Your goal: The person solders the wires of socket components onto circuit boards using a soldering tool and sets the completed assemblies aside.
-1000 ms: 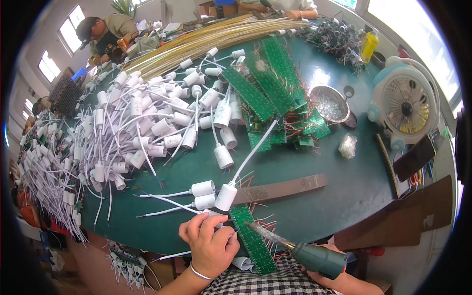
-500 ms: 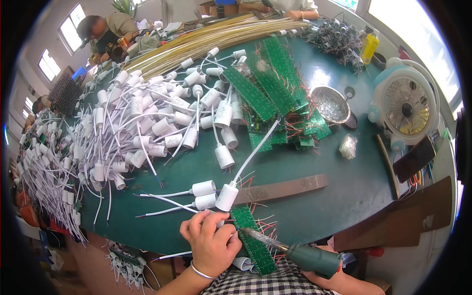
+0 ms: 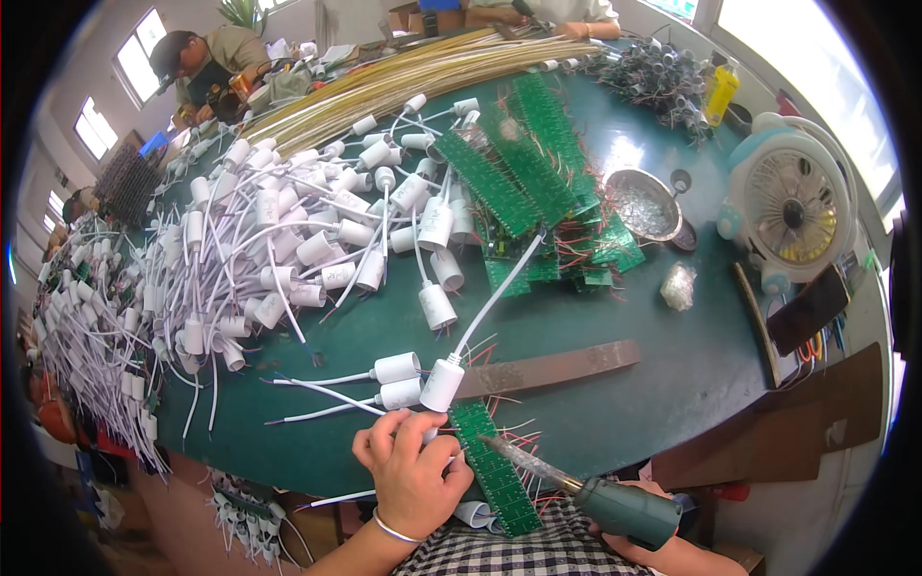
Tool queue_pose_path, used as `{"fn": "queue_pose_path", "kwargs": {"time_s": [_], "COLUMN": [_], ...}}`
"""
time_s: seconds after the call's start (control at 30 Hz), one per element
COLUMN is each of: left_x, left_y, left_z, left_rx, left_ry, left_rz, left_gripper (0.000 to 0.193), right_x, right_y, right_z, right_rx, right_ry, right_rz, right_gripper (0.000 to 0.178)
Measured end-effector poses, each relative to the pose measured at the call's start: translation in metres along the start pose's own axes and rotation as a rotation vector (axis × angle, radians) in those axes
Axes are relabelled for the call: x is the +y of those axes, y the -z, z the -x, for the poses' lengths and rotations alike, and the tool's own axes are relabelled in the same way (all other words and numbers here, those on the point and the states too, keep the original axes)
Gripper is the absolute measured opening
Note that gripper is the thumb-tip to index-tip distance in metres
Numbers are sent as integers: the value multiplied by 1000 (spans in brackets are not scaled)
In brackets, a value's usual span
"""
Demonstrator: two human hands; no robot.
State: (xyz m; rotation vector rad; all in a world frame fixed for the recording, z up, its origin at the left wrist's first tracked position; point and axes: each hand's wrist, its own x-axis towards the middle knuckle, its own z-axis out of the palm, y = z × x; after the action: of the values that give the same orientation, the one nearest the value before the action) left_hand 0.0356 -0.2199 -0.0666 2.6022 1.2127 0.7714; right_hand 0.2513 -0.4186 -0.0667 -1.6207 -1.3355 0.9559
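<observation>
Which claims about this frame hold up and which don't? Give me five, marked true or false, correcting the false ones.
1. The right hand holds a soldering iron. True.
2. The left hand is at the right edge of the near green circuit board. False: it is at the left edge.
3. A metal bowl stands beside the stacked green boards. True.
4. The fan stands left of that bowl. False: it stands to its right.
5. A bracelet rings the left wrist. True.

The green table (image 3: pixel 691 350) bears white sockets (image 3: pixel 267 207), circuit boards (image 3: pixel 549 178), a bowl (image 3: pixel 658 235).
</observation>
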Motion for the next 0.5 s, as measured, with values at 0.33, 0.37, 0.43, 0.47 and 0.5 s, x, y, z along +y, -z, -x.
{"fn": "queue_pose_path", "kwargs": {"time_s": [0.33, 0.37, 0.43, 0.47, 0.5], "left_x": [0, -1, 0, -1, -3], "left_y": [-1, -1, 4, 10, 15], "left_z": [1, 1, 4, 9, 14], "left_rx": [8, 5, 3, 30, 61], "left_ry": [-14, -19, -22, 13, 52], "left_rz": [-20, -15, -14, 5, 21], "left_gripper": [15, 19, 23, 29, 36], "right_x": [-7, -8, -7, -4, -1], "right_y": [0, 0, 0, 0, -1], "right_z": [-7, -8, -8, -8, -8], "right_rx": [70, 78, 85, 86, 84], "right_ry": [-122, -148, -172, -141, -107], "right_rz": [-201, -172, -144, -147, -150], "right_gripper": [29, 28, 27, 25, 23]}}
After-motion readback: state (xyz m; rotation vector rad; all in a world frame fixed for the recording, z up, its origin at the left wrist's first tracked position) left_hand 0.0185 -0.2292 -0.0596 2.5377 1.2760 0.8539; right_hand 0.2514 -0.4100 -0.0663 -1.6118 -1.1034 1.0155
